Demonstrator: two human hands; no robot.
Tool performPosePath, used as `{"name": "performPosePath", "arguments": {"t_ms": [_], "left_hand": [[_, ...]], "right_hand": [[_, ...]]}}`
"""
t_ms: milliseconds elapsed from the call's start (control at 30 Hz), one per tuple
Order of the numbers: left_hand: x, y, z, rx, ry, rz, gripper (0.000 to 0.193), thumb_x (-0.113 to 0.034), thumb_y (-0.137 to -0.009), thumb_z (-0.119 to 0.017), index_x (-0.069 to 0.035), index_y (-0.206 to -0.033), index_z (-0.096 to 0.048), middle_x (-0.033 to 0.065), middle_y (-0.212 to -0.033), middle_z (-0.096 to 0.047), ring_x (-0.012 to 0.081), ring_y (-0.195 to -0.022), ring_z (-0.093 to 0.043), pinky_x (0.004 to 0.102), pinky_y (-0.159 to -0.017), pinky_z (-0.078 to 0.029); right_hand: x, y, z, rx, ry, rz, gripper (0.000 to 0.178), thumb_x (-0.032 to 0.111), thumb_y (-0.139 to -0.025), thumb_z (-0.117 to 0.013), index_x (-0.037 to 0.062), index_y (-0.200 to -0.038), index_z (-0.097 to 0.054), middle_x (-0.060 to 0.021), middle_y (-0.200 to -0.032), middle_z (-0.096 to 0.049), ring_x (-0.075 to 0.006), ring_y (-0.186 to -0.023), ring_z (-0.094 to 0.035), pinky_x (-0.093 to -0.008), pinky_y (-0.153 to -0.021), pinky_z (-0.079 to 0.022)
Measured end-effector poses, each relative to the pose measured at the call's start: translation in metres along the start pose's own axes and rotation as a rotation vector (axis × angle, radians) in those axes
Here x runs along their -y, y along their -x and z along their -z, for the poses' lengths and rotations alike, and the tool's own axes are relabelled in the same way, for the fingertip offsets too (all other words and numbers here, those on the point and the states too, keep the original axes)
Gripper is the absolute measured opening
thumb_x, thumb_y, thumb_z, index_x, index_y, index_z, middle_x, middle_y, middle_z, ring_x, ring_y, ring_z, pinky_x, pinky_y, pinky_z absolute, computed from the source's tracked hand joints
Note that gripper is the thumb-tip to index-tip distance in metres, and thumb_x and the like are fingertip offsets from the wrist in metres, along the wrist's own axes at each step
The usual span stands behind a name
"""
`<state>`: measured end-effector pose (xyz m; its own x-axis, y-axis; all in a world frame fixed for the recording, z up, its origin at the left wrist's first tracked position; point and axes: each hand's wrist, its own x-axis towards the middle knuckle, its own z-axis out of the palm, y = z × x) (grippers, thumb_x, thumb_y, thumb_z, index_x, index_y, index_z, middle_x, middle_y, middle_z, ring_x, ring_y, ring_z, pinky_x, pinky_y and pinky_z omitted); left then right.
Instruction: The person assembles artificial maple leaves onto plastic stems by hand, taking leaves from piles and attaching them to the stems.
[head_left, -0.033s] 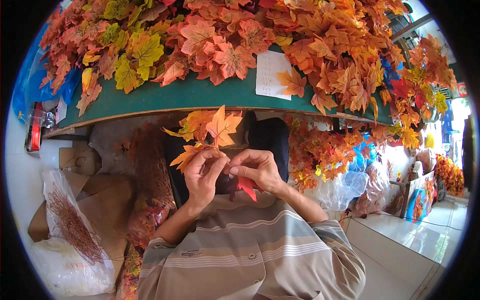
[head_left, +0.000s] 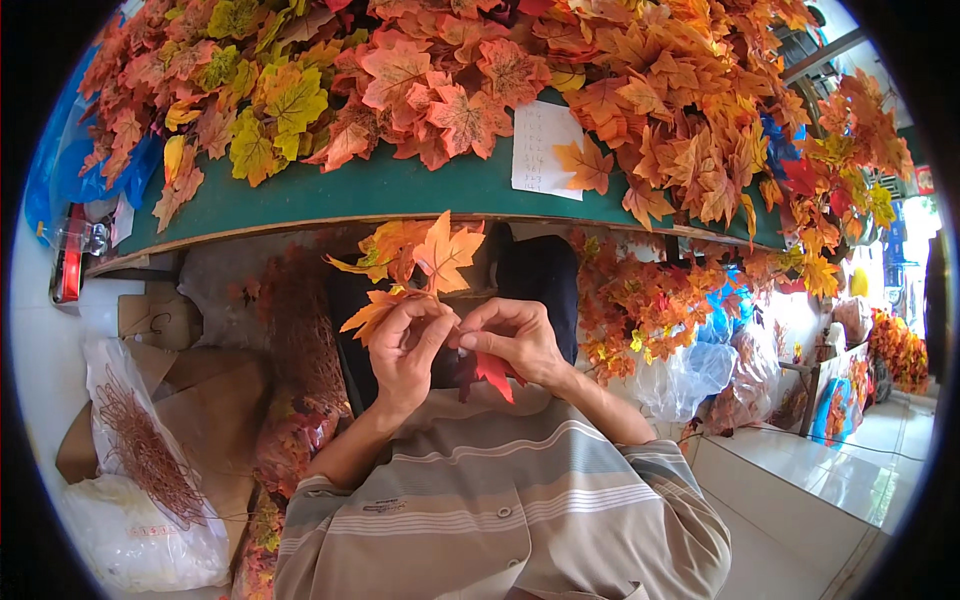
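Note:
Above my lap, both hands meet at the fingertips. My left hand (head_left: 400, 355) is closed in a pinch on a sprig of artificial maple leaves (head_left: 445, 255), orange and yellow, which rises above its fingers. Close beside it, my right hand (head_left: 520, 342) is also pinched, thumb against forefinger; what lies between them is too small and hidden to make out. A red artificial maple leaf (head_left: 492, 376) shows just below the right thumb, its stem hidden by the hand.
Artificial maple leaves (head_left: 440, 90) are heaped on a green table (head_left: 390, 195) ahead, beside a white paper sheet (head_left: 546, 150). More leaf strands (head_left: 640, 310) hang at the right. On the left floor are cardboard (head_left: 215, 420), a white plastic bag (head_left: 145, 540) and brown stems (head_left: 150, 455).

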<state>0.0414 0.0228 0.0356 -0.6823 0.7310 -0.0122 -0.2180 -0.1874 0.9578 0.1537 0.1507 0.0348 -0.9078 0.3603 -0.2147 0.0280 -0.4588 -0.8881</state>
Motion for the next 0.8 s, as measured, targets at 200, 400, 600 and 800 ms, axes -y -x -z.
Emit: {"name": "performPosePath", "arguments": {"t_ms": [200,400,600,800], "left_hand": [[0.0004,0.0014,-0.0023,-0.011,-0.050,-0.027,0.008,0.003,-0.089,-0.059,0.003,-0.097,-0.057,0.0057,-0.090,-0.061,0.0097,-0.078,-0.061,0.0214,-0.070,-0.050],[0.0026,0.0041,-0.0004,0.026,-0.069,-0.057,0.007,0.003,-0.088,-0.058,0.003,-0.095,-0.056,0.0050,-0.092,-0.059,0.0093,-0.079,-0.059,0.0210,-0.072,-0.049],[-0.0029,0.0033,-0.0032,0.011,-0.147,-0.071,0.007,0.005,-0.087,-0.059,0.004,-0.093,-0.056,0.0049,-0.091,-0.058,0.0090,-0.079,-0.057,0.0207,-0.071,-0.048],[-0.0001,0.0006,-0.0046,-0.022,-0.169,-0.102,0.006,0.004,-0.086,-0.060,0.003,-0.092,-0.057,0.0039,-0.088,-0.058,0.0081,-0.075,-0.057,0.0198,-0.068,-0.047]], "right_hand": [[0.0021,-0.0004,-0.0011,-0.026,0.011,-0.028,0.010,0.000,-0.083,-0.067,-0.0041,-0.091,-0.064,-0.0075,-0.087,-0.067,-0.0109,-0.082,-0.064,-0.0223,-0.073,-0.053],[0.0047,0.0019,-0.0034,-0.049,0.044,-0.013,0.010,0.002,-0.084,-0.068,-0.0045,-0.090,-0.065,-0.0059,-0.083,-0.067,-0.0081,-0.078,-0.063,-0.0201,-0.069,-0.051],[0.0011,-0.0001,-0.0036,-0.058,0.122,0.040,0.011,0.005,-0.084,-0.069,-0.0031,-0.091,-0.066,-0.0031,-0.080,-0.067,-0.0041,-0.071,-0.059,-0.0177,-0.061,-0.047],[0.0068,0.0019,-0.0100,-0.107,0.142,0.048,0.012,0.005,-0.085,-0.067,-0.0042,-0.092,-0.065,-0.0061,-0.083,-0.068,-0.0076,-0.076,-0.063,-0.0195,-0.068,-0.051]]}}
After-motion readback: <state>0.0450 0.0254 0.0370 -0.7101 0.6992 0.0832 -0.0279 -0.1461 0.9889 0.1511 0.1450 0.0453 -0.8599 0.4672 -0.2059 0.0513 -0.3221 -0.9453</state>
